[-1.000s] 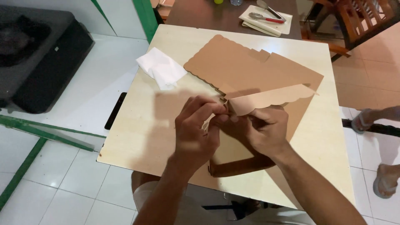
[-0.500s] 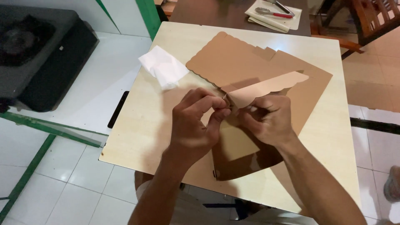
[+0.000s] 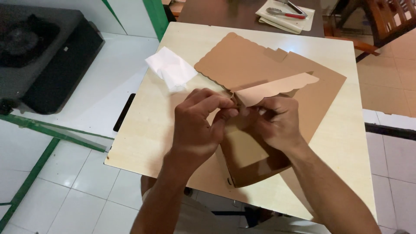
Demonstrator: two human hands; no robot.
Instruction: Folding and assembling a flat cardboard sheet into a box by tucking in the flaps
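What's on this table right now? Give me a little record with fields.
Surface: light wooden table
Left hand: pinching a corner of the brown cardboard box
Right hand: gripping the same corner from the other side
Box flap: scalloped edge, raised
Under the box: flat cardboard sheets
Beside the sheets: white crumpled paper

- A half-folded brown cardboard box [image 3: 251,160] sits at the near middle of the pale wooden counter [image 3: 143,130]; its scalloped tan flap [image 3: 277,89] stands up between both hands.
- A flat brown cardboard box blank with a scalloped edge [image 3: 242,60] lies behind it, toward the counter's far side.
- A second flat brown cardboard sheet [image 3: 323,93] lies under it, to the right.
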